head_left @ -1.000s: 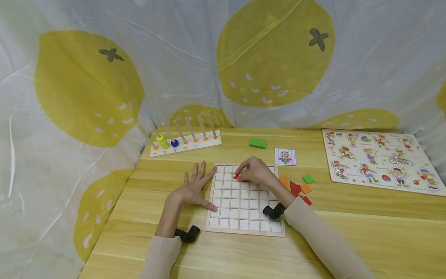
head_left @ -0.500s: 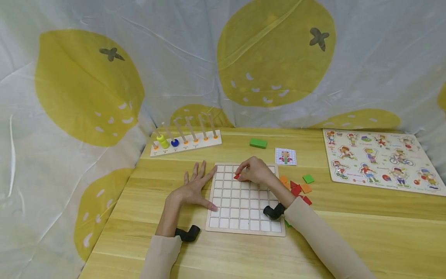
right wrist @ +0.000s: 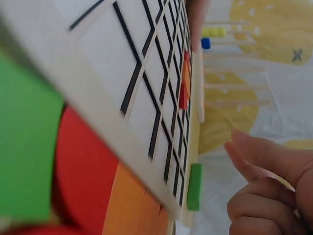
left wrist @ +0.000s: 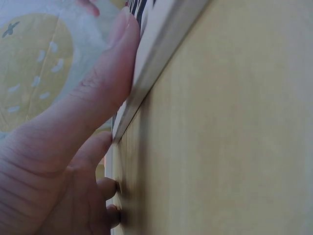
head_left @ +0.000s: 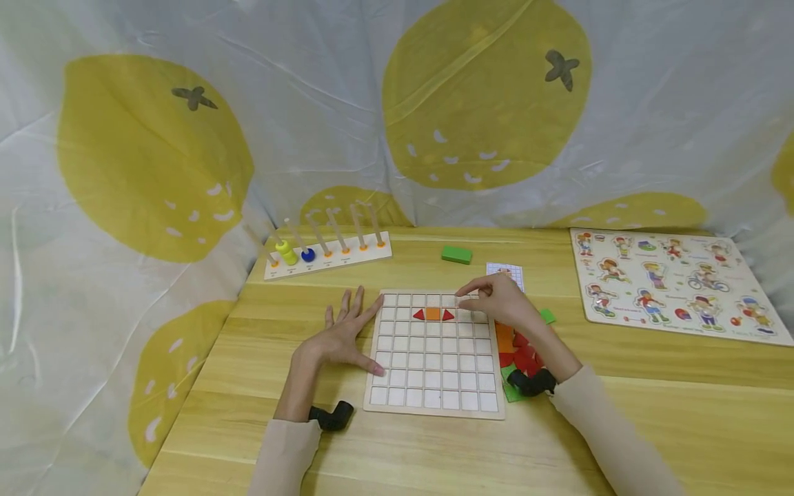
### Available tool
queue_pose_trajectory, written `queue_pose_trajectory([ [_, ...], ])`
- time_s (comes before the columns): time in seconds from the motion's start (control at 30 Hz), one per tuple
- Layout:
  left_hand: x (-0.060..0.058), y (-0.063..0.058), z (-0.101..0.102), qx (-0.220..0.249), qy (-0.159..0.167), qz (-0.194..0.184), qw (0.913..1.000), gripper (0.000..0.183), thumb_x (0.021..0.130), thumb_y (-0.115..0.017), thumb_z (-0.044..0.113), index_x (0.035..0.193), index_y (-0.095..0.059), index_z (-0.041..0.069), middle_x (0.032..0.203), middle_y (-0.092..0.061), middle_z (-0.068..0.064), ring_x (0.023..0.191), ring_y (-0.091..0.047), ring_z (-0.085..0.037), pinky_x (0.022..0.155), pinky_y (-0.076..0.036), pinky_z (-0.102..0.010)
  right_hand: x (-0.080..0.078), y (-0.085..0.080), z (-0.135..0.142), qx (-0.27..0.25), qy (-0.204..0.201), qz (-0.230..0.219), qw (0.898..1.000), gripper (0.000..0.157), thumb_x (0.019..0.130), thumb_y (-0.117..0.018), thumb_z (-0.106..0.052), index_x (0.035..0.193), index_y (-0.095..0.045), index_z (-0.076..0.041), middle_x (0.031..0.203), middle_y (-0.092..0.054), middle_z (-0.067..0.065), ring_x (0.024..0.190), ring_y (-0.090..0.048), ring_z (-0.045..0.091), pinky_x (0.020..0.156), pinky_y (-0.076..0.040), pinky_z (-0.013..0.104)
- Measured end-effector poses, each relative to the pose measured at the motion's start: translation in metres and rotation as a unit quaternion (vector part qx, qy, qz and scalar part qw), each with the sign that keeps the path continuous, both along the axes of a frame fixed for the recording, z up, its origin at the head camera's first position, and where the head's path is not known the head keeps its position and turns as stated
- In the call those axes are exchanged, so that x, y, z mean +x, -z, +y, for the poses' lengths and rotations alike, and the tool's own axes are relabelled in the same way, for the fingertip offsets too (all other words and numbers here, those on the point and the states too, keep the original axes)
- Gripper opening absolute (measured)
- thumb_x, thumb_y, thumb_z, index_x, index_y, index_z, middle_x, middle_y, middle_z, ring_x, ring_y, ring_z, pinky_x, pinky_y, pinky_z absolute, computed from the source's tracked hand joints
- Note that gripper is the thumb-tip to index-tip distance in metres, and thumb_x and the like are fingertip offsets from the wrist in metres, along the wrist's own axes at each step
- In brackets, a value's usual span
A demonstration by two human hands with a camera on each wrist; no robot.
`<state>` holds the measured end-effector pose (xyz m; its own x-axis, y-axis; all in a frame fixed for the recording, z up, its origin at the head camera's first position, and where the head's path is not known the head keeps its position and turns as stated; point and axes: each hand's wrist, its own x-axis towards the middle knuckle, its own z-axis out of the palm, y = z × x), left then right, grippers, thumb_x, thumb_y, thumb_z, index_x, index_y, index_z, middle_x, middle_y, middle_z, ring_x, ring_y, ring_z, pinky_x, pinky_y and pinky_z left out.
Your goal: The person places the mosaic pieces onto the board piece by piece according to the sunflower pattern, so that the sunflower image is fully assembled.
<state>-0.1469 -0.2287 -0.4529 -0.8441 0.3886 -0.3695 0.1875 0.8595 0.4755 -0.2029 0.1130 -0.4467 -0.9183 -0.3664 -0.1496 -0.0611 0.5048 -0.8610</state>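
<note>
A wooden board (head_left: 397, 396) with a grid of white squares lies on the table. Near its far side, an orange square tile (head_left: 433, 314) sits in a cell between two red triangle tiles, the left triangle (head_left: 419, 315) and the right triangle (head_left: 449, 315). My left hand (head_left: 340, 342) is spread at the board's left edge, its thumb resting on the rim and its index fingertip at the far corner. Over the board's far right part hovers my right hand (head_left: 501, 300), holding nothing, thumb and index finger extended, the other fingers loosely bent in the right wrist view.
Loose green, red and orange tiles (head_left: 527, 359) lie along the board's right side, partly under my right wrist. Behind it are a pattern card (head_left: 513, 271) and a green block (head_left: 456, 255). A peg stand with beads (head_left: 329, 262) stands back left; a picture puzzle (head_left: 676, 282) lies right.
My right hand has let go of the red triangle, left of the orange square, and moved right, uncovering the row of three tiles. The left hand has stayed in place.
</note>
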Motion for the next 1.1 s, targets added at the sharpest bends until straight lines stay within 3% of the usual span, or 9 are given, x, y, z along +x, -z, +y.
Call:
queue_pose_trajectory([
  [0.33, 0.001, 0.0, -0.004, 0.007, -0.001, -0.004, 1.0, 0.137, 0.07, -0.091, 0.057, 0.168, -0.001, 0.025, 0.169, 0.027, -0.02, 0.155, 0.03, -0.044, 0.118, 0.017, -0.076, 0.006, 0.008, 0.064, 0.023, 0.007, -0.027, 0.999, 0.026, 0.093, -0.077, -0.02, 0.113, -0.077, -0.003, 0.059, -0.026, -0.005, 0.053, -0.025, 0.01, 0.051, -0.027, 0.025],
  [0.7, 0.0, 0.001, -0.002, 0.005, 0.001, 0.001, 1.0, 0.137, 0.07, -0.092, 0.056, 0.168, -0.002, 0.024, 0.17, 0.025, -0.021, 0.155, 0.029, -0.045, 0.118, 0.015, -0.077, 0.016, 0.008, 0.124, 0.018, -0.058, -0.078, 0.995, 0.037, 0.088, -0.082, -0.016, 0.12, -0.073, 0.002, 0.06, -0.025, -0.006, 0.057, -0.023, 0.008, 0.054, -0.025, 0.027],
  [0.9, 0.0, -0.001, 0.0, -0.001, 0.001, -0.002, 1.0, 0.137, 0.069, -0.091, 0.057, 0.168, -0.001, 0.027, 0.17, 0.026, -0.018, 0.156, 0.03, -0.042, 0.119, 0.016, -0.075, 0.014, 0.012, 0.136, 0.025, -0.086, -0.093, 0.992, 0.039, 0.083, -0.084, -0.008, 0.117, -0.07, 0.007, 0.06, -0.03, -0.006, 0.055, -0.026, 0.007, 0.053, -0.026, 0.023],
  [1.1, 0.0, -0.001, 0.0, 0.003, 0.002, 0.004, 1.0, 0.138, 0.069, -0.092, 0.057, 0.168, -0.001, 0.026, 0.17, 0.025, -0.02, 0.156, 0.029, -0.044, 0.119, 0.015, -0.076, 0.012, 0.017, 0.13, 0.058, -0.056, -0.062, 0.995, 0.035, 0.085, -0.085, -0.015, 0.114, -0.072, 0.0, 0.062, -0.033, -0.006, 0.058, -0.03, 0.008, 0.054, -0.026, 0.026],
])
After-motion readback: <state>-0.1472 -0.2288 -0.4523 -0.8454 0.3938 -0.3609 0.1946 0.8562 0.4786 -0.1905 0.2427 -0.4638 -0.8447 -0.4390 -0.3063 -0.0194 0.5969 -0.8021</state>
